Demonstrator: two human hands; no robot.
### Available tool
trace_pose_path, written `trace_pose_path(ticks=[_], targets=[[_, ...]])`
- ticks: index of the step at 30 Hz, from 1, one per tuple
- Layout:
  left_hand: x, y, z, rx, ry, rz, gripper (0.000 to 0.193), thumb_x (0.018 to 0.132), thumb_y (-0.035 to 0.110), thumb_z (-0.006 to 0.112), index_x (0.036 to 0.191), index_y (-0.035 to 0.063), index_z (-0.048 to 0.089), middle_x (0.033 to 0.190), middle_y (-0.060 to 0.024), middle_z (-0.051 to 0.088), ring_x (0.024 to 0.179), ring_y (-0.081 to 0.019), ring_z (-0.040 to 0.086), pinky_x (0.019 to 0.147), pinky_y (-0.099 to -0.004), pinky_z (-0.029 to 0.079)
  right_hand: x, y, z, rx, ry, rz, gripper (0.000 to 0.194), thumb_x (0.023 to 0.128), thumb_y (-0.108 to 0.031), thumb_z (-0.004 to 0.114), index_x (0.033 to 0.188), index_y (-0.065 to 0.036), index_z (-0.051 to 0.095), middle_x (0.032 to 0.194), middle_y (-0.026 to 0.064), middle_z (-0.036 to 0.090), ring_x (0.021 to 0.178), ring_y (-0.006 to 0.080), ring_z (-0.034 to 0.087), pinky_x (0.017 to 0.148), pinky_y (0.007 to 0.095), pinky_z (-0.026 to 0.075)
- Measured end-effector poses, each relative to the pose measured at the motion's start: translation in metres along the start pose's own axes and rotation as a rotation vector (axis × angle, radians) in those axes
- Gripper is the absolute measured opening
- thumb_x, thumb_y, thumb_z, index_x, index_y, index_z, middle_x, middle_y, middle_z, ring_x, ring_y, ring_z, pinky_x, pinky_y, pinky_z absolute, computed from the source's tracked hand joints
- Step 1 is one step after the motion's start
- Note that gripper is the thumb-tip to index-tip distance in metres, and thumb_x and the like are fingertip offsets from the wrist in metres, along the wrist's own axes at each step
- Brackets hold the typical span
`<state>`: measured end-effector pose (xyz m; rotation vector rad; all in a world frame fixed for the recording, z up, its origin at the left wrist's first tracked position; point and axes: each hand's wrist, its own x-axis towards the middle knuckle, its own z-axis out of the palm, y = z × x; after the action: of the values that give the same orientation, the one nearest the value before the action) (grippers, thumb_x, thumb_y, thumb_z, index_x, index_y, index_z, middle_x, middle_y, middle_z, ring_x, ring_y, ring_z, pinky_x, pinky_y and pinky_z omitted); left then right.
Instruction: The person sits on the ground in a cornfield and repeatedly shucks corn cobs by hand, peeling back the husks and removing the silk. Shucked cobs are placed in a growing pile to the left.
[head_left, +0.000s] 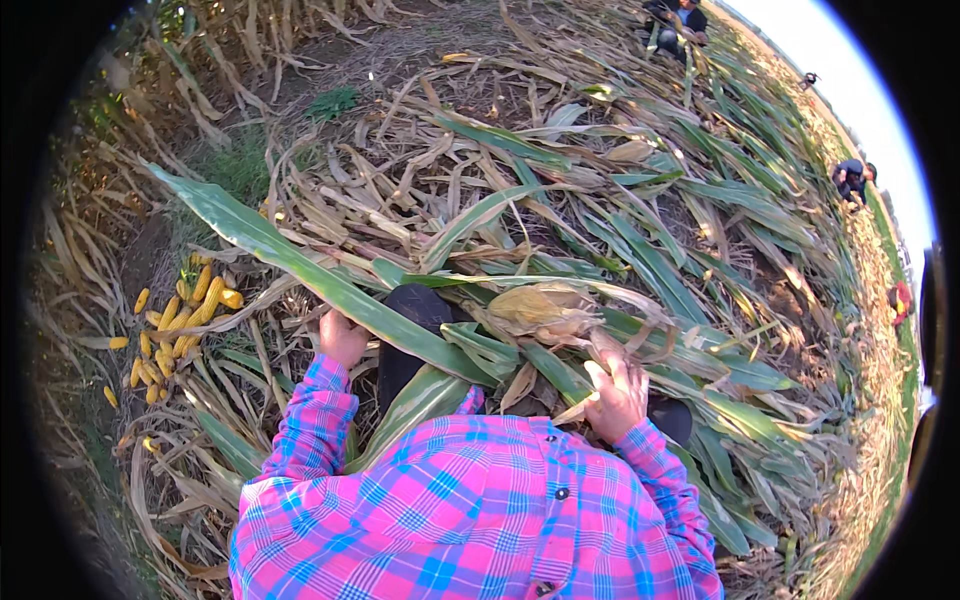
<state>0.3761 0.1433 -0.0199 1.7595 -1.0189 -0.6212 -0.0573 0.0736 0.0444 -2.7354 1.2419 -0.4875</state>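
My right hand (619, 394) is at the tip end of a maize ear in its dry husk (541, 311), fingers on the loose husk leaves. The ear lies across green and dry leaves in front of me. My left hand (343, 337) is down among the stalks on the left, its fingers partly hidden behind a long green maize leaf (300, 262); what it holds, if anything, cannot be made out. That leaf slants from the upper left to my lap, over one dark shoe (416, 304).
A heap of husked yellow maize ears (184, 319) lies at left. Cut maize stalks (660, 262) cover the ground ahead and to the right. Standing maize (217, 45) rises at upper left. One person (675, 26) crouches at the top right; another person (853, 178) bends at the far right.
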Motion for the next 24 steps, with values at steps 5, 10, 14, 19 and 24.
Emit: trace_pose_path(ticks=[5, 10, 14, 19, 24], targets=[[0.004, 0.019, 0.037, 0.169, -0.105, 0.351, 0.026, 0.079, 0.01, 0.061, 0.103, 0.0027, 0.059, 0.092, -0.0092, 0.063, 0.085, -0.0214, 0.061, 0.077, -0.0331, 0.048, -0.067, 0.012, -0.023, -0.13, -0.192, 0.277, 0.065, 0.057, -0.025, 0.073, 0.118, -0.017, 0.051, 0.129, 0.0151, 0.04, 0.122, 0.0364, 0.035, 0.096, 0.0554, 0.028], [0.029, 0.039, 0.046, -0.963, 0.009, -0.018, 0.038, 0.09, 0.018, 0.052, 0.123, 0.0033, 0.041, 0.099, -0.0054, 0.054, 0.086, -0.0148, 0.054, 0.077, -0.0273, 0.049, -0.092, 0.041, -0.023, -0.25, -0.069, 0.473, 0.051, 0.058, -0.02, 0.07, 0.107, -0.013, 0.057, 0.122, 0.0113, 0.045, 0.117, 0.035, 0.04, 0.095, 0.0509, 0.028], [0.044, 0.065, 0.053, -0.727, 0.231, 0.248, 0.057, 0.081, 0.001, 0.062, 0.13, 0.009, 0.035, 0.108, -0.0037, 0.047, 0.092, -0.0133, 0.051, 0.083, -0.0248, 0.047, -0.067, 0.097, -0.008, -0.317, 0.149, 0.376, 0.038, 0.066, -0.017, 0.064, 0.103, -0.012, 0.059, 0.121, 0.011, 0.048, 0.111, 0.0332, 0.046, 0.092, 0.0503, 0.031], [0.041, 0.097, 0.078, -0.32, 0.323, 0.216, 0.063, 0.08, 0.002, 0.062, 0.133, 0.0006, 0.03, 0.118, -0.0081, 0.045, 0.104, -0.0163, 0.047, 0.091, -0.0278, 0.04, -0.038, 0.146, 0.029, -0.317, -0.222, 0.559, 0.052, 0.064, -0.011, 0.062, 0.115, -0.015, 0.052, 0.118, 0.0066, 0.05, 0.111, 0.0302, 0.047, 0.089, 0.0468, 0.034], [0.051, 0.133, 0.081, -0.171, 0.405, 0.287, 0.058, 0.082, 0.002, 0.058, 0.134, 0.0016, 0.03, 0.123, -0.0095, 0.042, 0.105, -0.0181, 0.048, 0.089, -0.0297, 0.041, -0.035, 0.148, 0.023, -0.159, -0.241, 0.575, 0.058, 0.062, -0.014, 0.065, 0.119, -0.014, 0.05, 0.122, 0.0075, 0.048, 0.114, 0.028, 0.045, 0.093, 0.048, 0.032]])
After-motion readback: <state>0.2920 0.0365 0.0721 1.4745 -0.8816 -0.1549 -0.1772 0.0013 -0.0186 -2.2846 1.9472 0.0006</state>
